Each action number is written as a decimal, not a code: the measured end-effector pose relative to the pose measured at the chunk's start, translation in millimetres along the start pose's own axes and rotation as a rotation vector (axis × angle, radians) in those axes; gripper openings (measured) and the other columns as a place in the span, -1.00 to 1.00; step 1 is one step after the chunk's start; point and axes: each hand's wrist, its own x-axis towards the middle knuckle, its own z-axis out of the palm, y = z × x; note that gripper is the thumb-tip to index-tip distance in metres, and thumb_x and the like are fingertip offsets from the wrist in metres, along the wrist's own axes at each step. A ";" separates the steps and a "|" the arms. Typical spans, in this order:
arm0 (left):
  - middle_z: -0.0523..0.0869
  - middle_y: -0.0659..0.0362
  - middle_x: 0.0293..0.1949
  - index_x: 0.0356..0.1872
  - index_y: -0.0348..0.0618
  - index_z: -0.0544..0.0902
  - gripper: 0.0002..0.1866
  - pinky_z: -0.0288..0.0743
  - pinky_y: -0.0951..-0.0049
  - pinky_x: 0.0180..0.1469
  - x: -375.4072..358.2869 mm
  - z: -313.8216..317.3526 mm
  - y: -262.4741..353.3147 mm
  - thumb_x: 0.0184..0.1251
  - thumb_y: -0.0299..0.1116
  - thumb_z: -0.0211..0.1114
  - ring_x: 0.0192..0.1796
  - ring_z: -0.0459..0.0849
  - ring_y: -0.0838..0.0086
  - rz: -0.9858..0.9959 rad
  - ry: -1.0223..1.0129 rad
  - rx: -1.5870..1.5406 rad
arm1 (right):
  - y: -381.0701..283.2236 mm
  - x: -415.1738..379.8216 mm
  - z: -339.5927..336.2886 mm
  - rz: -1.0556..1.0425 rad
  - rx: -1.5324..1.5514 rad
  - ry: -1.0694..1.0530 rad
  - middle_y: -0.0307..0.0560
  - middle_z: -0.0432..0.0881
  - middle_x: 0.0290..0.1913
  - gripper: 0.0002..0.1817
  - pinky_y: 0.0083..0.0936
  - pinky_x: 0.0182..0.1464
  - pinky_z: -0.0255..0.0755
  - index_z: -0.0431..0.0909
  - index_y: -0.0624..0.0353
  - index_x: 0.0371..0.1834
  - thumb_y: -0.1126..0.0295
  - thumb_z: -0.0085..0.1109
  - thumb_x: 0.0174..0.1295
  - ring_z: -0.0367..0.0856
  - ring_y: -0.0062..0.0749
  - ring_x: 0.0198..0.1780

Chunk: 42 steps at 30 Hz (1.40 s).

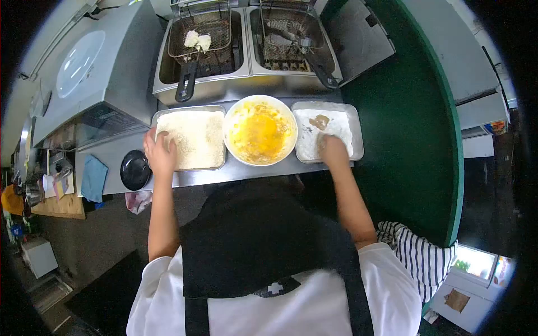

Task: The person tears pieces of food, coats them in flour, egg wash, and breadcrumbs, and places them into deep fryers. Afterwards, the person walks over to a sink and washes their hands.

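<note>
My left hand rests over the left rim of a metal tray of pale breadcrumbs, its fingers spread and the tips at the crumbs. My right hand is down in a metal tray of white flour. Motion blurs its fingers, and whether they hold anything is hidden. Just above that hand, a flat brownish piece lies on the flour. Between the two trays stands a round white bowl of yellow beaten egg.
Behind the trays is a double deep fryer. Its left basket holds white lumps; tongs lie in the right basket. A black round lid sits at left, below a microwave. A green partition borders the right.
</note>
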 end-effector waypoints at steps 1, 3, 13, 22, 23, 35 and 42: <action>0.46 -0.11 0.26 -0.08 -0.10 0.66 -0.71 0.23 0.00 0.38 -5.3 1.9 1.8 0.13 -0.38 0.33 0.38 0.31 -0.12 0.015 0.040 -0.012 | -3.7 0.5 14.2 -0.020 -0.025 -0.049 0.24 0.69 -0.20 -0.77 -0.09 0.00 0.54 0.68 0.23 -0.23 0.45 0.01 0.18 0.66 0.14 -0.11; 0.44 -0.11 0.26 -0.10 -0.10 0.66 -0.72 0.21 -0.01 0.39 -13.6 3.6 2.6 0.12 -0.40 0.33 0.39 0.28 -0.12 0.034 0.090 -0.039 | -16.5 0.7 28.6 -0.039 0.066 -0.079 0.24 0.70 -0.22 -0.79 -0.11 0.01 0.54 0.70 0.26 -0.26 0.49 0.09 0.11 0.67 0.15 -0.11; 0.42 -0.11 0.27 -0.11 -0.13 0.65 -0.71 0.18 -0.05 0.39 -30.9 9.4 2.4 0.08 -0.50 0.30 0.40 0.26 -0.13 0.054 0.164 -0.128 | 28.7 10.5 42.8 0.240 1.211 -0.187 -0.04 0.74 -0.29 -0.62 -0.51 -0.21 0.58 0.64 0.33 -0.02 0.54 0.34 0.03 0.69 -0.47 -0.27; 0.42 -0.11 0.27 -0.14 -0.17 0.65 -0.74 0.24 -0.04 0.35 -30.1 9.1 6.4 0.09 -0.51 0.28 0.40 0.28 -0.12 0.057 0.172 -0.105 | 40.4 8.8 25.5 -0.002 0.360 0.021 0.20 0.66 -0.01 -0.47 -0.18 0.15 0.49 0.61 0.26 0.08 0.53 0.38 -0.09 0.62 0.21 0.00; 0.42 -0.11 0.27 -0.14 -0.18 0.65 -0.74 0.25 -0.04 0.34 -30.3 7.9 7.5 0.10 -0.51 0.28 0.39 0.28 -0.11 0.050 0.165 -0.099 | 27.6 5.5 19.5 -0.016 0.320 0.024 0.20 0.65 0.00 -0.47 -0.18 0.16 0.48 0.61 0.26 0.08 0.53 0.38 -0.09 0.61 0.17 0.03; 0.44 -0.09 0.26 -0.16 -0.18 0.65 -0.74 0.25 0.00 0.36 -31.1 11.6 6.5 0.07 -0.54 0.26 0.38 0.30 -0.09 0.048 0.164 -0.098 | 39.4 29.2 26.1 0.027 0.646 0.060 0.19 0.63 0.12 -0.53 -0.29 0.21 0.47 0.64 0.26 0.04 0.41 0.40 -0.02 0.63 0.00 0.12; 0.45 -0.08 0.27 -0.17 -0.19 0.66 -0.76 0.22 -0.02 0.38 -31.6 11.1 6.5 0.09 -0.53 0.25 0.40 0.28 -0.11 0.057 0.157 -0.096 | 82.1 75.6 39.9 0.101 0.032 0.210 0.25 0.46 0.31 -0.50 -0.21 0.40 0.27 0.51 0.24 0.25 0.52 -0.02 0.18 0.39 0.13 0.34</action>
